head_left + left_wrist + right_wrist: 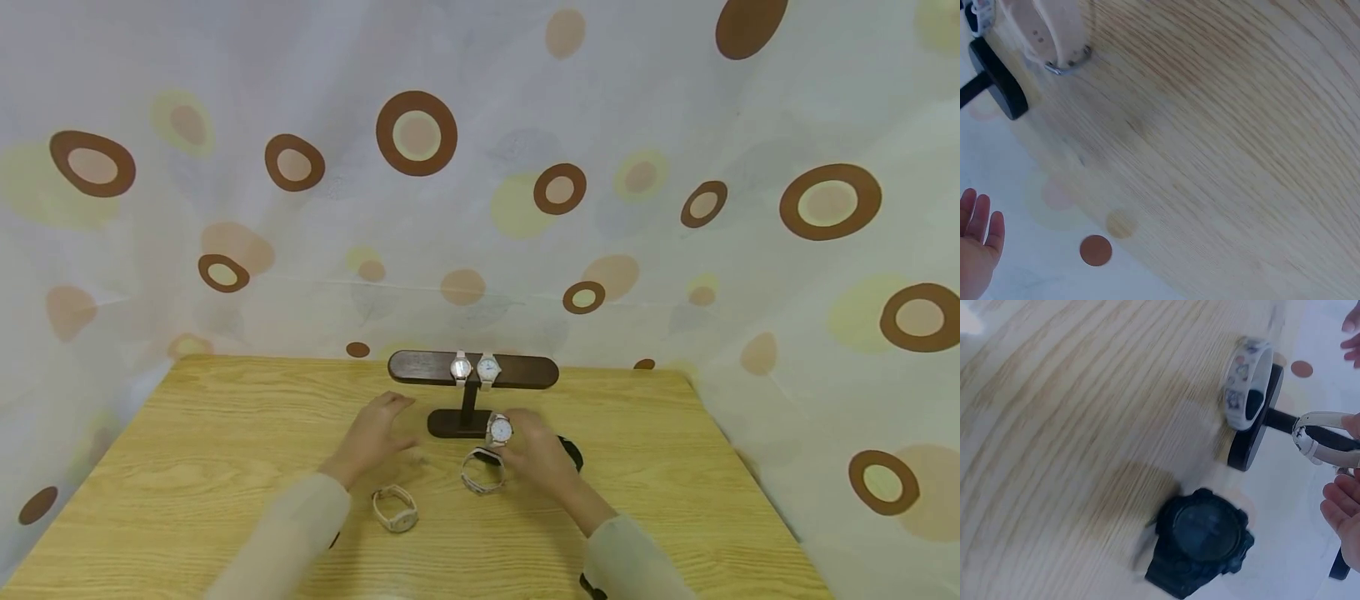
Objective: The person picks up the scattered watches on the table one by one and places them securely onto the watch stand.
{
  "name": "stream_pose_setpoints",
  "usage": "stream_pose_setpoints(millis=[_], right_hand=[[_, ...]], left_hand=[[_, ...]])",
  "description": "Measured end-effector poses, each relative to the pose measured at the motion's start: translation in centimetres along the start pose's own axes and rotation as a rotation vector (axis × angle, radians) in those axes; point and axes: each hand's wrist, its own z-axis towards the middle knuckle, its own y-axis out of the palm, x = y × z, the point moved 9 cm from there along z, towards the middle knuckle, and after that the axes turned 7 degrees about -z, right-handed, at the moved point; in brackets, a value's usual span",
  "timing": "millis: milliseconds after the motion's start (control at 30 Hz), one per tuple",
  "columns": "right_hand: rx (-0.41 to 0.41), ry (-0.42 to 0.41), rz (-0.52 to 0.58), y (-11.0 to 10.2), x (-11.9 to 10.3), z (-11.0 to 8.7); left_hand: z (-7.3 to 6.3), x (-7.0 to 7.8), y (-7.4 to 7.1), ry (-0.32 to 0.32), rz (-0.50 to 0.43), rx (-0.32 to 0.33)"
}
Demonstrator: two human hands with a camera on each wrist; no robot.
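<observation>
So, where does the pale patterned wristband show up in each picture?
Head: the pale patterned wristband is at lower center.
Left wrist: the pale patterned wristband is in the top-left corner.
Right wrist: the pale patterned wristband is at upper right.
Shared landmark: the stand's dark base, close to it in every view.

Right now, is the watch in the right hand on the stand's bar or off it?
Off: in the head view, the right hand holds the white-dialled watch below the bar, where two other watches sit.
</observation>
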Motion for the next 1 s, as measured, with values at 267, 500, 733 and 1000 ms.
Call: stream_pose_setpoints(millis=[267,500,733,1000], right_hand=[[0.135,-0.019,-0.039,-2.1,2.4,-0.9],[0.125,0.039,-0.066,-2.6,4.8,-0.9],[0.122,0.097,-0.05,-3.7,6.1,-0.3],[0.159,0.105,-0.041,-5.1,6.8,-0.4]], left_hand=[[0.3,-2.2,-2.5,-0.105,0.056,0.083],[1.0,-2.1,-5.0,-0.065,0.116,0.194],[2.0,-0.8,-6.3,0.026,0.195,0.257],[3.2,0.6,-5.4,0.03,0.226,0.204]])
